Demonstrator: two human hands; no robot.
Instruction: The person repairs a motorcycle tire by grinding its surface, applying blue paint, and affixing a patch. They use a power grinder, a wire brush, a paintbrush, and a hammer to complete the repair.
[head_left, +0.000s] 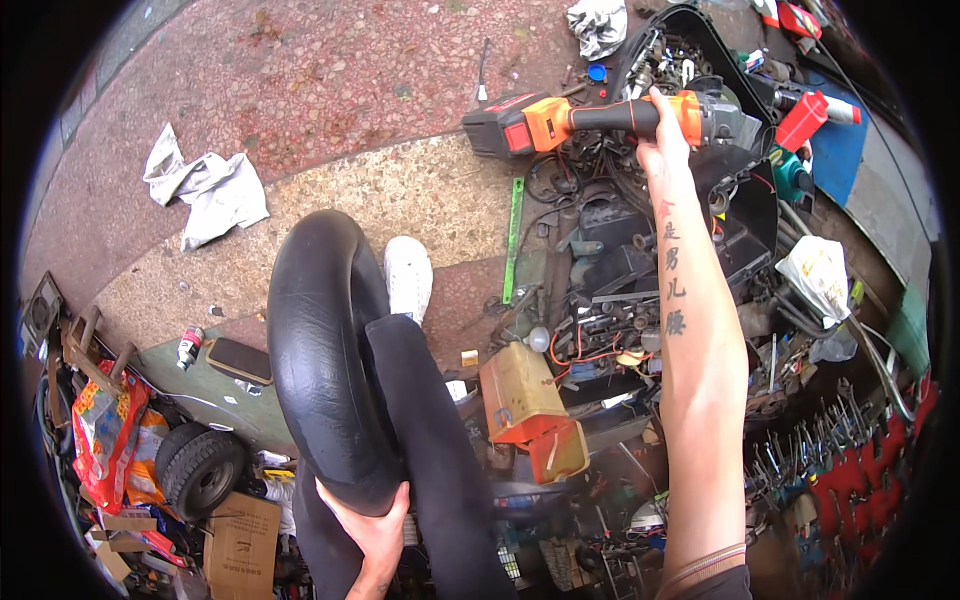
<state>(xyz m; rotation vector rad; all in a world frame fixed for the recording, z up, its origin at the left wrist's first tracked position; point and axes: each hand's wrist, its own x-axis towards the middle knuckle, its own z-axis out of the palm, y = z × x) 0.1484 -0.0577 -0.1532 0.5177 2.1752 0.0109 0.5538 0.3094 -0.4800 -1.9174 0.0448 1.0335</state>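
Head view, left hand [368,525]: grasping black inner tube [322,350] by near end, left of centre.
Right hand [664,138]: wrapped around orange-and-black power tool [608,119], far right.
Black tray [734,58]: far right, holding jumbled metal parts [665,62].
Yellow bin [514,385]: right of tube, hard to see into.

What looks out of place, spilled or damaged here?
A crumpled white cloth lies loose on the floor, and assorted parts are heaped unsorted at right, so it looks untidy. No damage shows on the visible side of the black inner tube.

Reddish speckled flr [360,70] w/ tan band [315,190] across (a bit stained), bright lt
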